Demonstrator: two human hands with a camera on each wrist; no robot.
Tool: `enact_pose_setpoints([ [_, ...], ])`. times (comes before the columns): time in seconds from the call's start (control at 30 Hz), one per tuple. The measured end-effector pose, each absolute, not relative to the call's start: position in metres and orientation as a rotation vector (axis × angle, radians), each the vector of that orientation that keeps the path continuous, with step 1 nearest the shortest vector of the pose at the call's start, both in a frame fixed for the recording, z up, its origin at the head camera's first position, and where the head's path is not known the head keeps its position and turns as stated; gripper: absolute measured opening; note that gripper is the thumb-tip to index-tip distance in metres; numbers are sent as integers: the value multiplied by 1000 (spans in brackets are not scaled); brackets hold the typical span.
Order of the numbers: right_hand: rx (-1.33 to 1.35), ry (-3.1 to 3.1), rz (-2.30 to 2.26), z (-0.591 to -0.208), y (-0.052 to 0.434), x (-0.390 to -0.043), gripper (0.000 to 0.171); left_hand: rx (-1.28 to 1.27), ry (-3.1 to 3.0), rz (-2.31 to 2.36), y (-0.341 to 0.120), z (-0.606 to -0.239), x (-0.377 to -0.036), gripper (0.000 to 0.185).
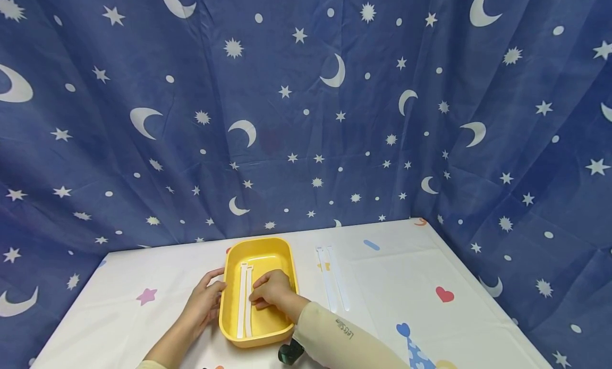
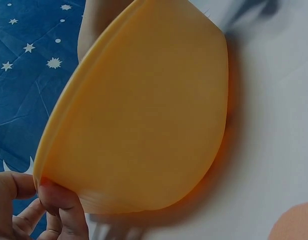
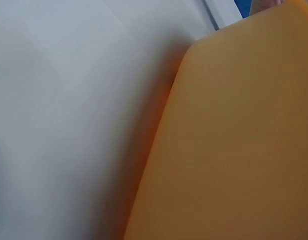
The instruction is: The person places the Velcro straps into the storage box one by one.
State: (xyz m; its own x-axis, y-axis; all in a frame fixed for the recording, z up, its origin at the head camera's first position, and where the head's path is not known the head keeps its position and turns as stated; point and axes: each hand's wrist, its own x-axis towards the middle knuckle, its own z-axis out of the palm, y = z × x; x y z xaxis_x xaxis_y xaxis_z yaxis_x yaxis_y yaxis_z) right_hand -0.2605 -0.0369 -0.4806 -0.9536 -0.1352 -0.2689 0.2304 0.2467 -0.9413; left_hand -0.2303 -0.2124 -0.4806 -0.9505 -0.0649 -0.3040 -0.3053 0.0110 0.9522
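Note:
A yellow plastic tray [image 1: 260,337] with rounded corners stands on the white table. My left hand [image 1: 203,301] is at its left side; in the left wrist view the thumb and fingers [image 2: 61,197] pinch its rim. Inside the tray lie two long white straps, a left one [image 1: 241,305] and a right one [image 1: 248,313], side by side, each with a small square loop at the far end. My right hand [image 1: 273,288] reaches into the tray over the right wall, its curled fingertips pinching the right strap's edge near its middle. The right wrist view shows only the tray's outer wall [image 3: 234,130].
Two more white straps, one [image 1: 327,279] beside another [image 1: 338,279], lie on the table right of the tray. The printed tablecloth [image 1: 382,284] ends at a blue star-and-moon curtain [image 1: 287,135] behind and to the right. A dark rounded object [image 1: 290,353] sits under the right sleeve.

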Motion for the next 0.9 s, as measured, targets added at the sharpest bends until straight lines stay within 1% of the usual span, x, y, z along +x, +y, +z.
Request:
enact_pose_setpoints([
  [0.5, 89, 2339, -1664, -486, -37, -263, 21, -391, 2103, 2046, -212, -481, -232, 54],
  [0.77, 63, 2344, -1671, -484, -36, -262, 18, -400, 2112, 2039, -212, -480, -231, 53],
  [0.9, 18, 2376, -1667, -476, -34, -263, 14, -393, 2111, 2043, -212, -481, -231, 53],
])
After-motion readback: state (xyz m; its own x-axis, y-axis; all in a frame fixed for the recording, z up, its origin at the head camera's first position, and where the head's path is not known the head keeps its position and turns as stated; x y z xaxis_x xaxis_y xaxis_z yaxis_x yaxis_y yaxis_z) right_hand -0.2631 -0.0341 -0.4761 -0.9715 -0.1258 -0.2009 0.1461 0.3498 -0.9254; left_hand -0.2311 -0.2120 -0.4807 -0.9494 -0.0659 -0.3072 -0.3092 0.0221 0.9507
